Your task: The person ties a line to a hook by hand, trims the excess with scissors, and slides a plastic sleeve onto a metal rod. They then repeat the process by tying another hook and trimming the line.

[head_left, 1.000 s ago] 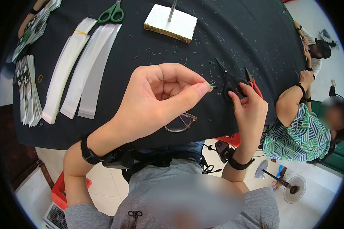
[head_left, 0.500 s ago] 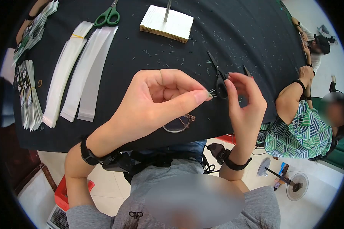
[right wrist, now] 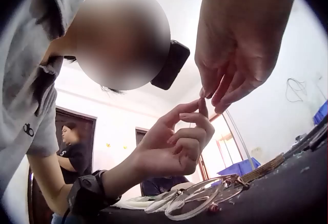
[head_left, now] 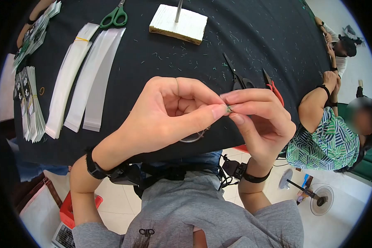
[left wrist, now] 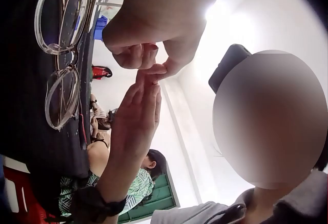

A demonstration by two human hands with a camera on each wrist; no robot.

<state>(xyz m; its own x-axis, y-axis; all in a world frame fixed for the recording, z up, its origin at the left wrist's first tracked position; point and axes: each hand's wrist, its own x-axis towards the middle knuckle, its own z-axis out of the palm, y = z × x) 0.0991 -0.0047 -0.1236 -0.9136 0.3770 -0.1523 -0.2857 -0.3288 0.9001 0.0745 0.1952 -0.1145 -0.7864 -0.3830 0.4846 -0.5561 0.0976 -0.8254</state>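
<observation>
Between thumb and index finger, my left hand pinches a tiny green piece with thin strands, its kind too small to make out. My right hand meets it from the right, thumb and fingertips closing at the strands. Both hands are raised over the black-clothed table, fingertips together in the left wrist view too. Behind the right hand lie black scissors, handles partly hidden, and a red-handled cutting tool. Eyeglasses rest on the cloth below the left hand.
A white block with an upright metal rod stands at the back. Green-handled scissors, clear plastic sleeves and banded printed packets lie at left. Green clippings dot the cloth. Other people sit at the right edge.
My right hand has left the black scissors on the table and moved left to the left fingertips. The left hand still pinches the green piece, nearly unmoved.
</observation>
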